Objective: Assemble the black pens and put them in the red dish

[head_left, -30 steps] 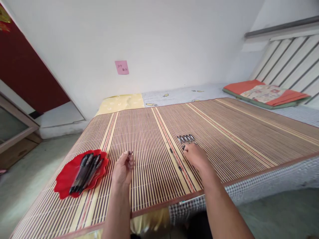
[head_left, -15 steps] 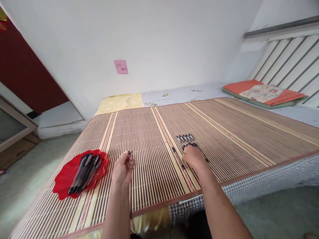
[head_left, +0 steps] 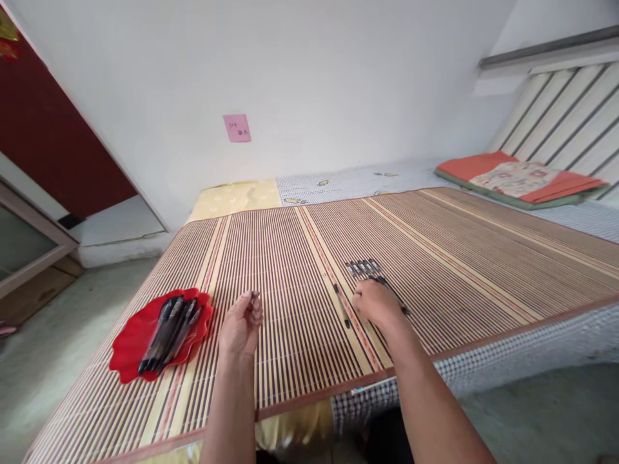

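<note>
My left hand (head_left: 242,322) is raised over the mat with its fingers curled and pinched together; a small dark bit shows at the fingertips, too small to name. My right hand (head_left: 380,301) bends down over a row of several black pens (head_left: 362,266) lying side by side. Its fingers are closed, and whatever they grip is hidden beneath the hand. To the left of that hand a single clear-barrelled pen (head_left: 341,307) lies alone on the striped mat. More pens (head_left: 169,335) are heaped in a red scalloped plate (head_left: 129,341) on the left.
A slatted bamboo mat (head_left: 271,258) covers the bed. An orange folded cloth (head_left: 517,180) lies at the far right by a white slatted bed rail (head_left: 561,109). A pink note (head_left: 236,128) is stuck on the white wall behind.
The single pen has shifted a little to the left, off the red stripe of the mat. My right hand stays over the row, and the left hand has barely moved. The view has shifted slightly.
</note>
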### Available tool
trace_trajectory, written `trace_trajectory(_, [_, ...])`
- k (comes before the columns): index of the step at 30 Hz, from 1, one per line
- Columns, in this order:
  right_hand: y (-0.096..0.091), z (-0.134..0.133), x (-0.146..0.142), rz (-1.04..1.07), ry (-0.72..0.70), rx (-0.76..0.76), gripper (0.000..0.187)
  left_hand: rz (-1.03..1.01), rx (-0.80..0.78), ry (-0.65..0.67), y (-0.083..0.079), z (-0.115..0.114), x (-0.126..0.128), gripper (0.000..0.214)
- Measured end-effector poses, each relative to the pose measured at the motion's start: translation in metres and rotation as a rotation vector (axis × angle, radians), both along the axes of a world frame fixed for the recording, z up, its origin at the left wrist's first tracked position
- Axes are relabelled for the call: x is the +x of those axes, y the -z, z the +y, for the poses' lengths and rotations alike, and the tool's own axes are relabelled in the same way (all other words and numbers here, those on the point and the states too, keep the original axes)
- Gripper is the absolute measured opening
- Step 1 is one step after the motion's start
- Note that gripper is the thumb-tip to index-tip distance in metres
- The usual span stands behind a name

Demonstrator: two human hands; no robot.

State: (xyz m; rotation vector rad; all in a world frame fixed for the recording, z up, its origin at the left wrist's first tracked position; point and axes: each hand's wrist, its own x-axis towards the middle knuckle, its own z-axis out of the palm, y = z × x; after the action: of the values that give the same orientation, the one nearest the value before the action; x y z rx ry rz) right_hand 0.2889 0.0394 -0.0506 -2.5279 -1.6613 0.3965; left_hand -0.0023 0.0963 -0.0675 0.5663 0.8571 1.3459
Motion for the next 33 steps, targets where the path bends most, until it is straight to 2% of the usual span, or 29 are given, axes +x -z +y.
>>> trace_trajectory(5, [-0.001, -0.003, 0.009, -0.035, 0.073, -0.011, 0.032, -0.005, -0.003, -0.012, 0.002, 0.001, -0.001, 0.022])
trace_trajectory(9, [-0.003, -0.003, 0.005, -0.001, 0.026, -0.008, 0.024, 0.001, -0.006, 0.004, 0.004, 0.001, 0.0, 0.025])
trace_trajectory(13, [-0.007, -0.003, 0.004, -0.008, 0.026, 0.033, 0.026, 0.01, 0.0, 0.003, 0.002, 0.001, 0.0, 0.025])
trace_trajectory(18, [-0.004, -0.004, 0.002, 0.023, 0.037, -0.026, 0.015, 0.012, 0.005, 0.015, 0.0, -0.001, 0.001, 0.026])
trace_trajectory(21, [-0.001, 0.0, -0.011, 0.071, 0.003, 0.015, 0.013, 0.013, 0.006, 0.012, 0.0, -0.002, 0.003, 0.025])
trace_trajectory(27, [0.004, 0.013, -0.052, 0.196, -0.092, 0.196, 0.014, 0.026, 0.01, 0.02, 0.003, -0.003, 0.007, 0.027])
trace_trajectory(33, [0.017, 0.019, -0.079, 0.301, -0.125, 0.199, 0.003, 0.057, 0.022, 0.059, 0.005, -0.006, 0.012, 0.031])
